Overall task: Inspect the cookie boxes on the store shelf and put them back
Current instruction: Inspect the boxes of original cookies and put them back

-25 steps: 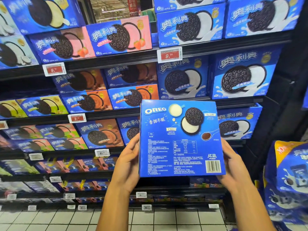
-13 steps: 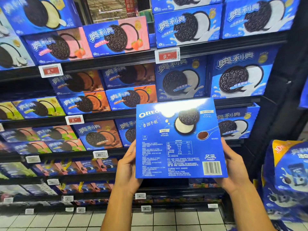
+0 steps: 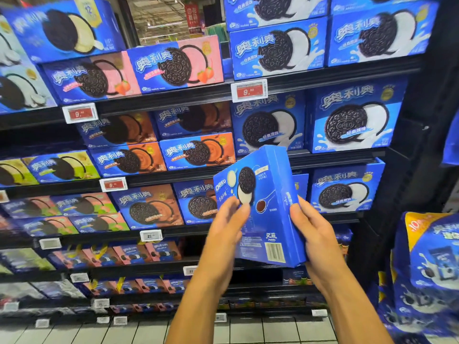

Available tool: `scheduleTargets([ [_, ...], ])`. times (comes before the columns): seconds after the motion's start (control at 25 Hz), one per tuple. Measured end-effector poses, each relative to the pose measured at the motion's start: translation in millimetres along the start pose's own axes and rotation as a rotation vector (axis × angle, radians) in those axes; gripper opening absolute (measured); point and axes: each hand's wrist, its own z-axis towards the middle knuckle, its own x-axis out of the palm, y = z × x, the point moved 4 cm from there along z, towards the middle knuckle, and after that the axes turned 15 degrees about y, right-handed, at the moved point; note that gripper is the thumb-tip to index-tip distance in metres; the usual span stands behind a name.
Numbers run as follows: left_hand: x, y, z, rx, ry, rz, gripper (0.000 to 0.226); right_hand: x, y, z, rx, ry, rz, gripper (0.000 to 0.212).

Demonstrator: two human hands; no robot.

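Note:
A blue Oreo cookie box (image 3: 268,202) is held in front of the shelves, its back panel with a barcode facing me and its right side edge turned into view. My left hand (image 3: 227,227) lies over the box's left part, fingers across the printed back. My right hand (image 3: 313,232) grips the box's right side edge, thumb on the side panel. The box is tilted, with its top leaning to the right.
Store shelves (image 3: 310,78) hold rows of Oreo boxes: pink (image 3: 173,63), orange (image 3: 196,150) and blue classic (image 3: 352,120). Red price tags (image 3: 249,90) hang on shelf edges. A gap shows left of a blue box (image 3: 345,187). Large bags (image 3: 427,269) stand at right.
The box has turned from flat-on to angled, showing its right side panel. My left hand has slid from the left edge onto the box's back face.

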Motion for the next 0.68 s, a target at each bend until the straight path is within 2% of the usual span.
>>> scheduleTargets([
  [0.04,11,0,1,-0.009,0.063,0.002,0.072,6,1,2,-0.014,0.019,-0.037,0.044],
  [0.12,20,1,3,-0.030,0.039,-0.006,0.089,18,1,4,-0.025,0.071,-0.111,0.047],
  [0.28,9,2,2,0.003,-0.079,-0.239,0.074,32,-5,6,0.045,0.158,-0.186,0.044],
  [0.4,-3,10,-4,-0.028,-0.060,-0.378,0.066,26,-10,9,0.059,0.153,-0.217,0.043],
  [0.56,-18,14,-12,-0.025,0.008,-0.514,0.054,-1,-27,14,0.121,0.006,-0.210,0.026],
  [0.68,-32,19,-16,0.008,-0.008,-0.551,0.066,-32,-34,8,0.140,-0.096,-0.276,0.031],
])
